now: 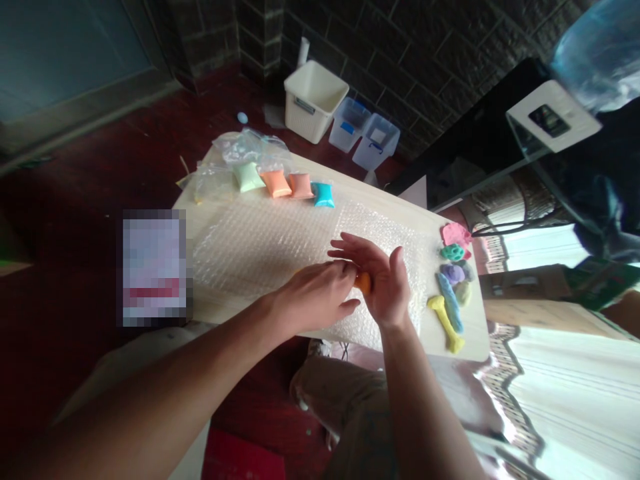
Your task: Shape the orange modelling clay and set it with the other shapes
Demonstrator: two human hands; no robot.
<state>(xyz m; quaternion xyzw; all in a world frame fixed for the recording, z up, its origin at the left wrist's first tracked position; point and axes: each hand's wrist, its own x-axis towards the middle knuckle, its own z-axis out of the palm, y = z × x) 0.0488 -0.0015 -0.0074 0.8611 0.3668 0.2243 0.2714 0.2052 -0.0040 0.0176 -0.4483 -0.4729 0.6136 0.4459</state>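
My left hand is curled, back upward, around a piece of orange modelling clay above the bubble wrap. Only the clay's end shows past the fingers, and it rests against the palm of my right hand. That right hand is open, its thumb raised and its fingers stretched out behind the left one. Under both hands, a sheet of bubble wrap covers much of the pale table. How far the clay reaches inside my left hand is hidden.
Pale green, orange, salmon and turquoise packets line the far edge beside clear plastic bags. Shaped clay, including a yellow piece and a pink lump, lies at the right. Bins stand on the floor beyond.
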